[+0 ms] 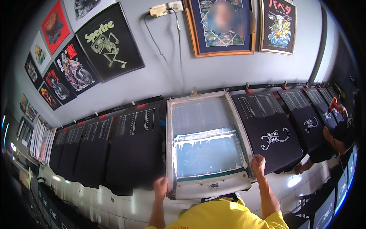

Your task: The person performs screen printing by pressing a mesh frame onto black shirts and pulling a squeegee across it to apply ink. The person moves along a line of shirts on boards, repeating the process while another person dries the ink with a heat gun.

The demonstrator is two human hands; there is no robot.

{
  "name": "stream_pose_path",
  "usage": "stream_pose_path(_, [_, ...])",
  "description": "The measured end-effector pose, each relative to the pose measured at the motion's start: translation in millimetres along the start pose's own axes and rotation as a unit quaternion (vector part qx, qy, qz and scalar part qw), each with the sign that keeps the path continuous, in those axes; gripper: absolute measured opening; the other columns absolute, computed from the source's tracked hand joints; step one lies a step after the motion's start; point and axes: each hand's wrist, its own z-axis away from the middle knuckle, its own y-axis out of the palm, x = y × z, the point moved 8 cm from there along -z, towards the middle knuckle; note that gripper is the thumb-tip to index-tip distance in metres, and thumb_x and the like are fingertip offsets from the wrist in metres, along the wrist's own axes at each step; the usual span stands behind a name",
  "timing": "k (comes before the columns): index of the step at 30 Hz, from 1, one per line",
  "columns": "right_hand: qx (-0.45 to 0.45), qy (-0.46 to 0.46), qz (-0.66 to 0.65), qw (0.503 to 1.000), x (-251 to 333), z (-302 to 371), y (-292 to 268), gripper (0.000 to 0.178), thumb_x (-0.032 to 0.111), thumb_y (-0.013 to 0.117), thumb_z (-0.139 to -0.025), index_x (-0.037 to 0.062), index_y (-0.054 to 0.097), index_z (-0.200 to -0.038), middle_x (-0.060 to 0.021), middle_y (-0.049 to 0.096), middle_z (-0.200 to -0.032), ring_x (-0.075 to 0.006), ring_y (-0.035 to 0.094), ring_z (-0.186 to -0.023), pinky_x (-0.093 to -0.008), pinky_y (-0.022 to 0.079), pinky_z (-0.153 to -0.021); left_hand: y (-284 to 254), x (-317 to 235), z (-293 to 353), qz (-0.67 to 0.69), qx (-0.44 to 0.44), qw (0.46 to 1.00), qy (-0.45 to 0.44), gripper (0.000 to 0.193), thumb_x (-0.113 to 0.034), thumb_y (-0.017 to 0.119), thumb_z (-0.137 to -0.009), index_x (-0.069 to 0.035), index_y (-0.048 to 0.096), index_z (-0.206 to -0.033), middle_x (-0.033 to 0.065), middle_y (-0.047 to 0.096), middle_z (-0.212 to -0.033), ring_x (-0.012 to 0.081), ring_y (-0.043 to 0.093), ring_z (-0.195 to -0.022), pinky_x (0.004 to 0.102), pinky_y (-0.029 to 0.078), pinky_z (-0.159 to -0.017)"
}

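Observation:
A screen-printing frame lies in front of me over a printing board. Its mesh has a blue stencil area with a faint curled design, and white ink streaks edge that area. My left hand is closed at the frame's lower left side. Opposite it, my right hand is closed at the lower right side, fingers curled against the rim. A clamp sits at the frame's far end. What lies beneath the screen is mostly hidden.
To the right, a black shirt with a white curled print lies on a board, with more printed ones beyond. Unprinted black shirts cover boards on the left. At far right a person holds an orange tool. A rail runs along the wall.

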Motion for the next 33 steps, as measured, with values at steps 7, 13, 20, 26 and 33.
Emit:
stream_pose_path(7, [-0.007,0.068,-0.002,0.998,-18,3,3,0.023,0.015,0.058,-0.083,0.0016,0.072,-0.097,-0.021,0.069,-0.082,-0.0355,0.069,-0.079,-0.0409,0.052,-0.074,5,-5,-4,0.014,-0.021,1.0,-0.004,0.031,-0.017,0.068,-0.091,0.005,0.058,-0.071,-0.0022,0.043,-0.058,0.0059,0.037,-0.059,0.0291,0.032,-0.052])
stream_pose_path(13, [0.004,0.072,0.0,0.997,-6,6,8,0.023,0.018,0.057,-0.085,0.0046,0.072,-0.097,-0.0214,0.07,-0.085,-0.0368,0.07,-0.085,-0.0419,0.053,-0.076,1,-19,6,0.04,-0.032,0.996,-0.077,0.027,-0.017,0.067,-0.093,0.007,0.066,-0.083,-0.003,0.053,-0.067,0.006,0.043,-0.065,0.0276,0.035,-0.057])
stream_pose_path(20, [0.004,0.066,-0.021,0.998,0,3,2,0.023,0.016,0.055,-0.087,0.0043,0.071,-0.099,-0.0228,0.07,-0.09,-0.0398,0.068,-0.09,-0.0442,0.054,-0.08,9,-23,6,-0.042,-0.019,0.998,-0.05,0.034,-0.022,0.06,-0.097,0.01,0.063,-0.084,0.0021,0.057,-0.071,0.0107,0.049,-0.07,0.0304,0.043,-0.064])
stream_pose_path(26, [0.017,0.052,-0.033,0.998,-4,4,7,0.023,0.013,0.053,-0.088,0.0007,0.066,-0.103,-0.0241,0.067,-0.085,-0.0405,0.067,-0.082,-0.0438,0.052,-0.074,13,-11,7,0.03,-0.081,0.996,0.007,0.037,-0.026,0.056,-0.098,0.001,0.055,-0.074,0.0031,0.051,-0.063,0.0129,0.045,-0.061,0.034,0.038,-0.055])
stream_pose_path(33, [0.06,0.084,-0.064,0.993,-8,8,16,0.026,0.008,0.051,-0.094,0.0035,0.065,-0.115,-0.0174,0.067,-0.086,-0.0232,0.064,-0.077,-0.0351,0.051,-0.074,10,-26,11,-0.093,-0.104,0.989,0.051,0.038,-0.022,0.046,-0.098,0.0,0.045,-0.067,0.0117,0.042,-0.059,0.0234,0.041,-0.057,0.0437,0.033,-0.055])
